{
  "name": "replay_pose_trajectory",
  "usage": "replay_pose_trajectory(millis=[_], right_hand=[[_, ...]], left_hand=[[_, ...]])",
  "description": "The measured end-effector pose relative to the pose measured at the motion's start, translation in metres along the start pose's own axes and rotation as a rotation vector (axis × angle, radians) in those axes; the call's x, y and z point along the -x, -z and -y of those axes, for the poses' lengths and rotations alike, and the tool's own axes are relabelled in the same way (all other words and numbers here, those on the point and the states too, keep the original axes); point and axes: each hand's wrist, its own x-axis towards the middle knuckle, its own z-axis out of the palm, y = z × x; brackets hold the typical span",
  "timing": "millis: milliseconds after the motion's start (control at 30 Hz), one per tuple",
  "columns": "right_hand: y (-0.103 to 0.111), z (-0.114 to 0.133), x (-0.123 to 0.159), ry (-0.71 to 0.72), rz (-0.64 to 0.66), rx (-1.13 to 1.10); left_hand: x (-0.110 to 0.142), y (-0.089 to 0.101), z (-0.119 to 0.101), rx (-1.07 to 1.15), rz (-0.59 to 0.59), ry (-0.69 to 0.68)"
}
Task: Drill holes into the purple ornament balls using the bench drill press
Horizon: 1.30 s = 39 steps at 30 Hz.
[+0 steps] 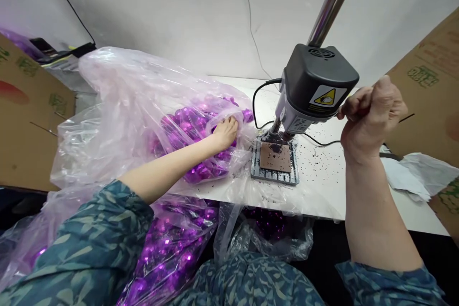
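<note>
My left hand reaches into the mouth of a clear pinkish plastic bag full of shiny purple balls. Its fingers bend down among the balls, and the fingertips are hidden. Beside the bag stands a small drill press with a dark motor cover and a yellow warning label. My right hand is closed in a fist at the right side of the drill head; what it grips is hidden. Under the drill, a brown board with dark shavings lies on the slotted metal base.
Dark shavings litter the white table. Another bag of purple balls hangs below its front edge, near a clear bag with dark purple pieces. Cardboard boxes stand at left and right. White plastic lies at right.
</note>
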Motion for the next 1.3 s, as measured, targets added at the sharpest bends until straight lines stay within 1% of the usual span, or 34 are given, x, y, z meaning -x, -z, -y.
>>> replay_pose_trajectory(millis=[67,200,333,433,533,633,800,867,933,1033,1167,1233,1300], right_hand=[[-0.001,0.002,0.001,-0.012,-0.005,0.004],[-0.001,0.002,0.001,-0.022,-0.02,-0.006],[-0.001,0.0,0.002,-0.037,-0.025,-0.016],[-0.002,0.001,0.002,-0.026,-0.016,0.013],[-0.004,-0.001,0.003,0.002,-0.031,0.044],[-0.005,-0.005,0.003,0.036,-0.061,0.047],[-0.006,-0.011,0.005,0.096,-0.075,0.081],[-0.007,-0.01,0.006,0.08,-0.091,0.069],[-0.007,-0.009,0.007,0.047,-0.092,0.044],[-0.005,-0.006,0.008,0.013,-0.058,0.048],[-0.002,-0.003,0.008,0.005,-0.024,0.118],[-0.001,-0.002,0.008,0.012,0.001,0.123],[0.002,-0.003,0.008,0.022,0.041,0.122]], left_hand=[[-0.007,-0.004,-0.002,-0.017,-0.019,0.029],[-0.019,-0.013,-0.003,-0.009,0.021,0.005],[-0.025,-0.018,0.002,0.019,0.031,0.041],[-0.025,-0.017,0.008,0.018,0.05,0.028],[-0.024,-0.016,0.014,-0.012,0.119,0.041],[-0.023,-0.02,0.02,-0.005,0.18,0.043],[-0.018,-0.03,0.021,0.103,0.142,0.07],[-0.015,-0.029,0.017,0.109,0.144,0.088],[-0.014,-0.027,0.014,0.109,0.171,0.117],[-0.015,-0.024,0.012,0.156,0.204,0.153],[-0.018,-0.026,0.012,0.225,0.177,0.138],[-0.015,-0.027,0.011,0.227,0.133,0.129],[-0.007,-0.028,0.008,0.238,0.054,0.136]])
